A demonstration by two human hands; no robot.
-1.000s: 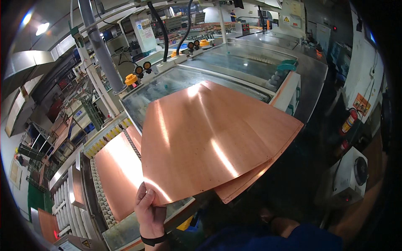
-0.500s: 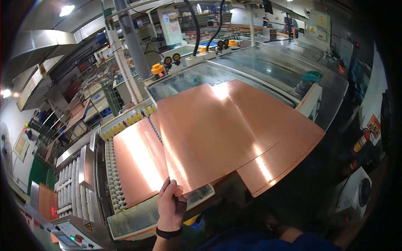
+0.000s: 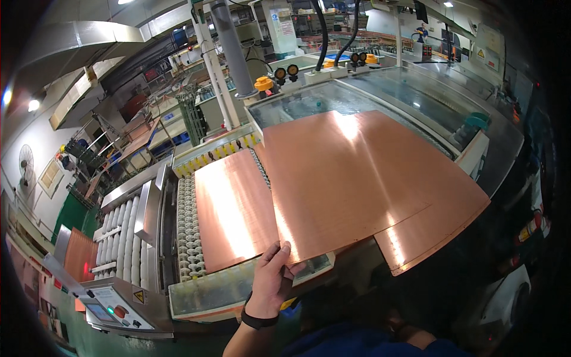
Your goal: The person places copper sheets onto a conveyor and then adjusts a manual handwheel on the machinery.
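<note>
My left hand (image 3: 272,279), with a dark band at the wrist, pinches the near left corner of a large copper sheet (image 3: 339,184) between thumb and fingers. A second copper sheet (image 3: 410,238) overlaps with it and sticks out at the near right. Both are raised over the machine's glass-topped covers. Left of them, a third copper sheet (image 3: 235,208) lies flat on the conveyor rollers (image 3: 189,232). Part of my right forearm (image 3: 416,338) shows at the lower edge; the right hand is lost in shadow below the sheets, its fingers not visible.
Wide white rollers (image 3: 124,238) and a control panel (image 3: 113,309) with a screen and buttons stand at the left. Yellow-orange caps (image 3: 263,83) and round gauges (image 3: 291,70) sit behind the covers. A grey post (image 3: 232,53) rises there. Far back, a person (image 3: 421,33) stands.
The whole view has shifted, so the machine and sheets appear further right. My left hand keeps its pinch on the copper sheet's corner. The sheet on the rollers shows more fully.
</note>
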